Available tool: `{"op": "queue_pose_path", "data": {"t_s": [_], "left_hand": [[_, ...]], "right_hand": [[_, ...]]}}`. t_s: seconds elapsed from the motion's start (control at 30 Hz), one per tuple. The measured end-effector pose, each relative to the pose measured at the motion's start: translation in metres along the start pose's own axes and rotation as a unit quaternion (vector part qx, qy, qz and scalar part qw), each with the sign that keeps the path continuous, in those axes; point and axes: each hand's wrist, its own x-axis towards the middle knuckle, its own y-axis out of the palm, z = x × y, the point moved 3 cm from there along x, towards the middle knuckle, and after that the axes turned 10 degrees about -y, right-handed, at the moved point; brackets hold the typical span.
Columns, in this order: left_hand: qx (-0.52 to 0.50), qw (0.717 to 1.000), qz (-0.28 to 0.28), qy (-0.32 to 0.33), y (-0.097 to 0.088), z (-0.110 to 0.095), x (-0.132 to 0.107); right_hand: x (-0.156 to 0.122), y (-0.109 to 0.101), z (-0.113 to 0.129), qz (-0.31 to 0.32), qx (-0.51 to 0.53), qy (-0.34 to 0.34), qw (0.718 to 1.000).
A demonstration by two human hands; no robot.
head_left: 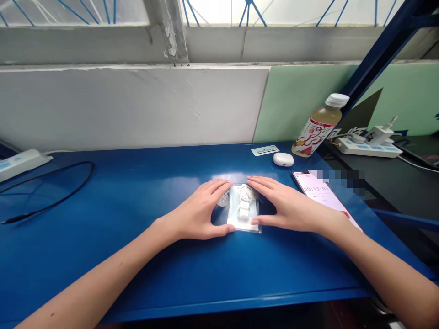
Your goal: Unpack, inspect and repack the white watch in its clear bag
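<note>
A white watch (244, 205) lies on a pale card inside a flat clear plastic packet (255, 226) on the blue desk. My left hand (204, 210) spans the packet's left side, with fingertips near its upper corner and the thumb at the lower one. My right hand (288, 205) mirrors it on the other side, thumb on or beside the lower right part. Both hands have thumb and fingers spread wide; neither lifts the packet. Partly covered by my left fingers is a small clear, roundish, shiny thing (224, 199), whose kind I cannot make out.
Behind my right hand lie a phone (325, 194) showing a timer, a white earbud case (283, 159) and a small card (265, 151). A drink bottle (318, 128) stands at the back right. A black cable (80, 187) and power strip (22, 163) are left.
</note>
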Motion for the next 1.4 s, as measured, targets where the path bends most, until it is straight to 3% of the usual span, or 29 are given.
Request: {"op": "queue_pose_path", "data": {"t_s": [0.13,0.3,0.5,1.4], "left_hand": [[0.016,0.999,-0.034,0.002,0.000,0.000,0.000],[0.021,0.998,-0.051,-0.003,0.002,0.001,0.001],[0.022,0.999,-0.021,-0.018,0.006,0.002,0.001],[0.053,0.998,0.007,-0.045,0.005,0.011,0.002]], "right_hand": [[-0.001,-0.004,-0.002,-0.016,-0.026,0.004,1.000],[-0.003,0.000,-0.002,0.014,-0.011,0.002,1.000],[-0.004,0.007,-0.006,0.061,0.000,0.036,0.997],[0.003,0.009,-0.006,0.075,0.010,0.058,0.995]]}}
